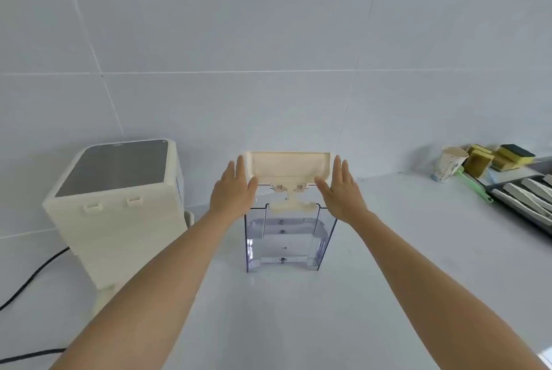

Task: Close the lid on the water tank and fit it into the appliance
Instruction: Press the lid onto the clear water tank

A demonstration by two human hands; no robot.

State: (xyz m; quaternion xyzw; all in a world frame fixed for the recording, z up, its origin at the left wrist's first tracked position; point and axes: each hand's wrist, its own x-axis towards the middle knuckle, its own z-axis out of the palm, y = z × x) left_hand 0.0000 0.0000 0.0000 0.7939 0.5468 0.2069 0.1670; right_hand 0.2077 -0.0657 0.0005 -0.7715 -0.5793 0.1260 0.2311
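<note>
A clear plastic water tank [283, 244] stands upright on the white counter, centre of view, with some water in it. Its cream lid [287, 167] is swung up and open, hinged at the tank's back edge. My left hand [234, 187] touches the lid's left end, thumb on its underside and fingers up along the side. My right hand [343, 187] does the same at the right end. The cream appliance [119, 214] with a dark grey top stands to the left of the tank, apart from it.
A black cord [33, 277] runs from the appliance across the counter's left side. At the right stand a paper cup [448, 168], several yellow sponges [495, 157], a green brush [475, 187] and a dark rack [525, 193] with utensils. A tiled wall stands behind.
</note>
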